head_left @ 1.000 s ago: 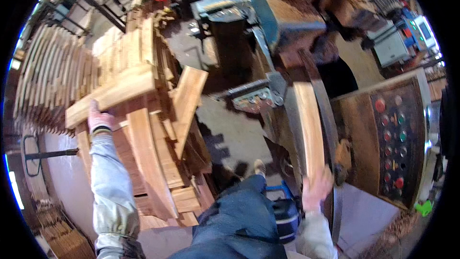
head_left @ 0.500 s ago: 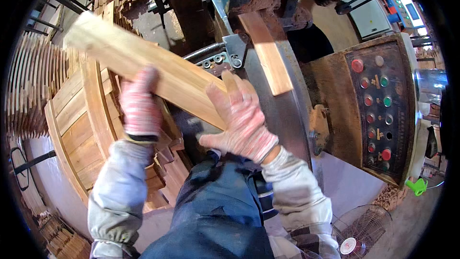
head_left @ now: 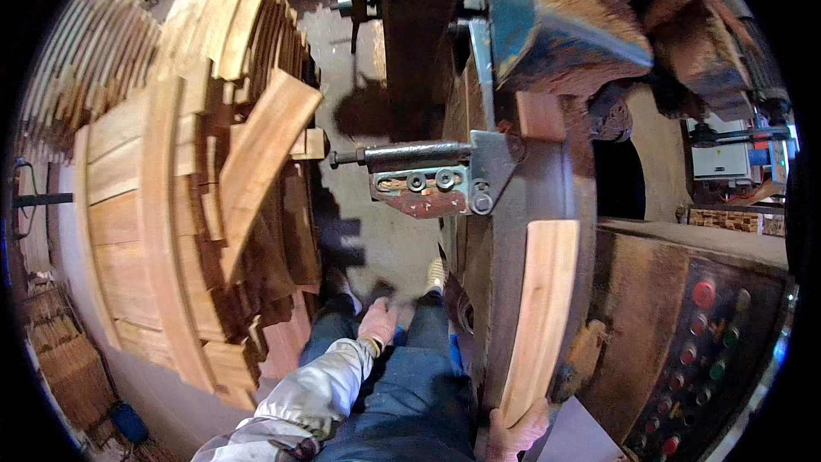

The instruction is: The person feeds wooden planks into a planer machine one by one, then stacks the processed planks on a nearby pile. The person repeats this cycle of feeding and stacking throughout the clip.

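Note:
A pale curved wooden board (head_left: 539, 308) lies on the machine table (head_left: 500, 231), pointing toward the machine's feed opening. My right hand (head_left: 516, 435), in a pink glove, grips the board's near end at the bottom edge of the picture. My left hand (head_left: 377, 322), also gloved, hangs free above my legs with its fingers loosely curled and nothing in it. Another board (head_left: 540, 116) sits farther along the table, partly under the blue machine housing (head_left: 556, 17).
A tall stack of curved wooden boards (head_left: 197, 205) stands at my left. A metal guide bracket (head_left: 436, 175) juts from the machine table. A control panel (head_left: 697, 351) with red and green buttons is at the right. Concrete floor (head_left: 376, 231) lies between stack and machine.
I carried a board from the stack with both hands and laid it on the machine table. My left hand has let go and dropped toward my legs; my right hand keeps the near end.

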{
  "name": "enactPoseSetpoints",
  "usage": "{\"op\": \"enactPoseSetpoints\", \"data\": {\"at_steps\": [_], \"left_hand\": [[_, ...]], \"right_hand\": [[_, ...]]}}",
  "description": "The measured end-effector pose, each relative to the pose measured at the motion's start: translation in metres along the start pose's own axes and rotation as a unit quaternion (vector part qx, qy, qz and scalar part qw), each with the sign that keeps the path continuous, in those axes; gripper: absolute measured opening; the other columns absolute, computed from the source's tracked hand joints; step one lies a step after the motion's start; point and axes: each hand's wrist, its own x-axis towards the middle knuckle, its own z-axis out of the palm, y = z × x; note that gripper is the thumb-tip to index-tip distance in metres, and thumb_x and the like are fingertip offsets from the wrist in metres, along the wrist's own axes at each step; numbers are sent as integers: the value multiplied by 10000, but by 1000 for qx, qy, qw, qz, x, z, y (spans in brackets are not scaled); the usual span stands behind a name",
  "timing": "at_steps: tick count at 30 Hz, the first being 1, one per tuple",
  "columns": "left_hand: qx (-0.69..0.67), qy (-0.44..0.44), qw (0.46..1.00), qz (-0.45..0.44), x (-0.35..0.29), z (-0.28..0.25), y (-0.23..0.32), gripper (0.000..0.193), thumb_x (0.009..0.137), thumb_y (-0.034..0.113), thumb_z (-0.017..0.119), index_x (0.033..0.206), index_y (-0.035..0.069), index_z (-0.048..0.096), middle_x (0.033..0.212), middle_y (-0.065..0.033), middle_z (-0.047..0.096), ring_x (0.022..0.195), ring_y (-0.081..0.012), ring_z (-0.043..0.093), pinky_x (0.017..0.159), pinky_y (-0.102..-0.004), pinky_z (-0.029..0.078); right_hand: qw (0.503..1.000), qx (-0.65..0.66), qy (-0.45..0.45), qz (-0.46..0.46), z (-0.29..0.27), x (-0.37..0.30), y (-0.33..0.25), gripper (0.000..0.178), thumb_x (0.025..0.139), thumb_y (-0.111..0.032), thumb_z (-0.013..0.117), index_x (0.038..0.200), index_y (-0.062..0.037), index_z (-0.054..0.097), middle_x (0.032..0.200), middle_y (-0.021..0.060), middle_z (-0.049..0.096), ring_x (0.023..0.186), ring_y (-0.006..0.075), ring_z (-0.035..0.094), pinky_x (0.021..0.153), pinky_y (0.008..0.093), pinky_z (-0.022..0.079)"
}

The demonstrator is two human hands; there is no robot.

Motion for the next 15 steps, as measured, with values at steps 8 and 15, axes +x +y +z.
{"op": "enactPoseSetpoints", "data": {"at_steps": [8, 15], "left_hand": [[115, -406, 905, 54, -63, 233, -194, 424, 1064, 426, 580, 1238, 110, 802, 1228, -181, 788, 1211, -383, 733, 1002, -551, 576], [71, -447, 891, 42, -80, 254, -182, 531, 1087, 524, 520, 1264, 99, 784, 1226, -209, 770, 1214, -421, 708, 1036, -605, 535]], "right_hand": [[959, 214, 185, -36, 1, 134, -133, 979, 1056, -614, 658, 1748, -45, 264, 1769, 165, 360, 1516, 372, 464, 1192, 459, 466], [865, 468, 159, -86, 6, 229, -132, 1049, 1064, -411, 751, 1769, -12, 83, 1792, 237, 268, 1571, 391, 400, 1249, 494, 396]]}}
